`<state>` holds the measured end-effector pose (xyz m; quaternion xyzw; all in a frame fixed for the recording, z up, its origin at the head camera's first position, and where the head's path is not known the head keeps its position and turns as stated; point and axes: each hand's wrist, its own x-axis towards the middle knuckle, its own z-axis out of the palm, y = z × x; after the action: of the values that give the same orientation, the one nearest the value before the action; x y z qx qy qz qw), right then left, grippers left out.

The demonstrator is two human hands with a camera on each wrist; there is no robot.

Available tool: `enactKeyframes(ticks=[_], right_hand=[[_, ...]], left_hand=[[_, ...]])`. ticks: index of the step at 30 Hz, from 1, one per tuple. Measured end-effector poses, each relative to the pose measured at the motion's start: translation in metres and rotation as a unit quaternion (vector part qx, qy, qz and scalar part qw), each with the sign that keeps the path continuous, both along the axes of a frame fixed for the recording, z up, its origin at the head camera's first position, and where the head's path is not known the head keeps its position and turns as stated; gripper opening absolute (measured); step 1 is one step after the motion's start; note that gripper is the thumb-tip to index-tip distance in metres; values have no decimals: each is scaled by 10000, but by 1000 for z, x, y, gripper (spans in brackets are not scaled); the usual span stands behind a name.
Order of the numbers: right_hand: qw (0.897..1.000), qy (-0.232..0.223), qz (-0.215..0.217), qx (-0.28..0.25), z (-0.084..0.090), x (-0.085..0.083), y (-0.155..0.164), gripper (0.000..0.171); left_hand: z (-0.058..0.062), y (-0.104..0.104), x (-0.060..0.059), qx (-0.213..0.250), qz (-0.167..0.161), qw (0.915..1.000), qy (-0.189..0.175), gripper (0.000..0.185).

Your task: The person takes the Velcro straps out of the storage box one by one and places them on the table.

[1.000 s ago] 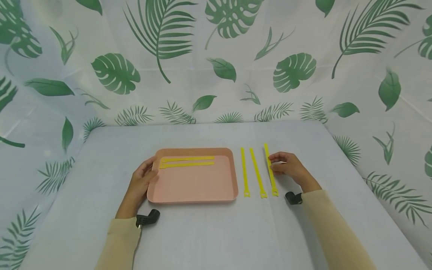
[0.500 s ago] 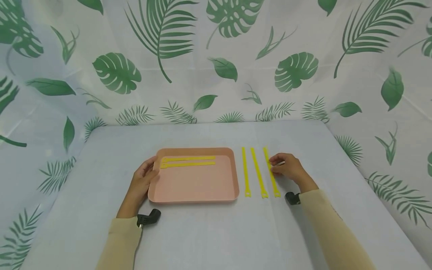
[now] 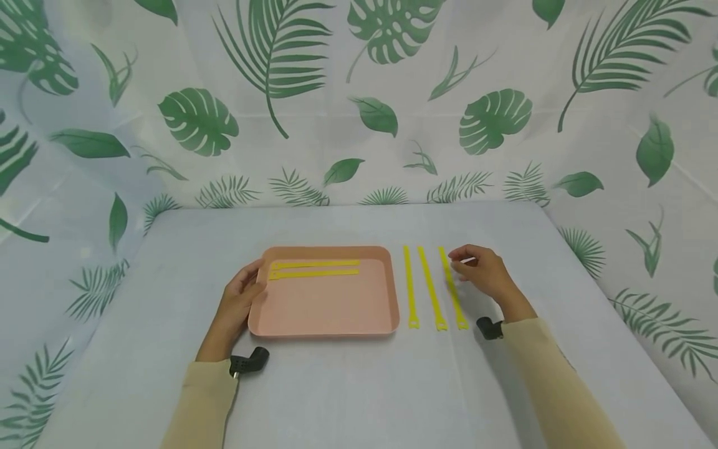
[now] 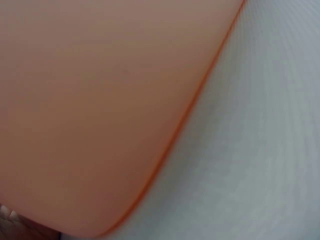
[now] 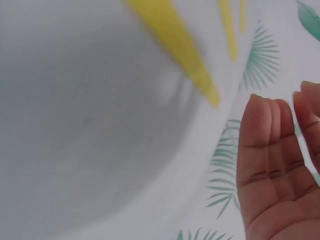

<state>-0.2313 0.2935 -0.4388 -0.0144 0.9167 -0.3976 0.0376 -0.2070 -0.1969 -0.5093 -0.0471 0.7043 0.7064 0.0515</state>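
A: Where is the right hand (image 3: 487, 273)?
B: Over the table (image 3: 348, 386), just beside the rightmost yellow strap (image 3: 453, 288); its grip is loose, fingers relaxed and a little bent, holding nothing; whether a fingertip touches the strap I cannot tell, since the hand covers that spot in the head view.

A: Does the right wrist view settle it?
B: No; it shows the fingers (image 5: 267, 150) apart from a blurred yellow strap end, and the rest of the hand is cut off by the frame.

A: The left hand (image 3: 238, 302)?
B: It rests on the left rim of the pink tray (image 3: 325, 312), thumb on the edge; the fingers lie straight, not clasping; the left wrist view gives only a blurred tray corner and cloth.

A: Other straps?
B: Two more straps (image 3: 421, 287) lie parallel between the tray and the rightmost one; two straps in the tray (image 3: 314, 269) lie along its far edge.
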Motion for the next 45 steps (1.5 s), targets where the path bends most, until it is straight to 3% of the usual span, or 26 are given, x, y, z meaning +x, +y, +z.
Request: enactKeyframes(ticks=[6, 15, 30, 45], right_hand=[[9971, 514, 436, -346, 8, 0, -13, 25], [9916, 862, 797, -540, 19, 0, -36, 25], [9845, 848, 1097, -1072, 30, -10, -75, 26], [9780, 549, 1505, -1336, 31, -22, -116, 24]], left_hand=[[-1, 0, -1, 28, -7, 10000, 20, 60], [-2, -1, -1, 222, -19, 9997, 66, 61], [0, -2, -2, 221, -45, 9997, -44, 61], [0, -2, -3, 165, -97, 9998, -12, 62]])
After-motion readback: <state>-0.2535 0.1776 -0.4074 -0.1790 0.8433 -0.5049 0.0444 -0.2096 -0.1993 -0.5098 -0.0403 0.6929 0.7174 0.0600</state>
